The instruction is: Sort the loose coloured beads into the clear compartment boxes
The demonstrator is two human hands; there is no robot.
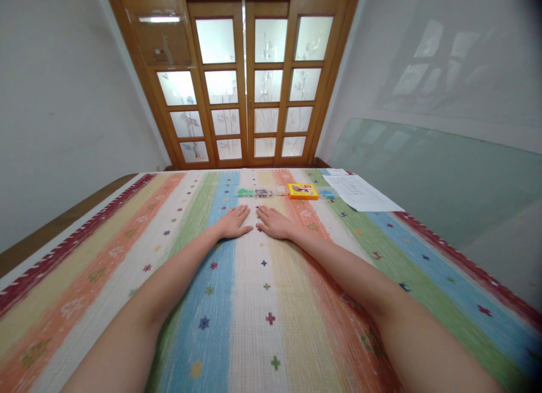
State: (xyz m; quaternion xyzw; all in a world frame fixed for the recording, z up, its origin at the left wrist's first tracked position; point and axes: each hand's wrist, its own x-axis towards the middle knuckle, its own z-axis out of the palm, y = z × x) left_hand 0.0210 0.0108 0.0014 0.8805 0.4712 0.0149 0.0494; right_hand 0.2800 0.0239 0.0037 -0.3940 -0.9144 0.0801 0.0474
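My left hand (234,222) lies palm down on the striped tablecloth (292,314), fingers stretched forward, holding nothing. Close beside it, my right hand (274,222) rests flat in the same way, with a small gap between the two thumbs. Just beyond the fingertips is a row of small things. Clear plastic packets hold green pieces (245,193) and dark pieces (265,193), too small to name. To their right sits a flat yellow box (302,191) with a printed picture on top. A packet with blue pieces (327,194) lies at the box's right side.
White printed paper sheets (362,192) lie at the far right of the table. A pale glass panel (423,173) leans along the right wall. Wooden doors with frosted panes (266,85) stand behind the table's far edge.
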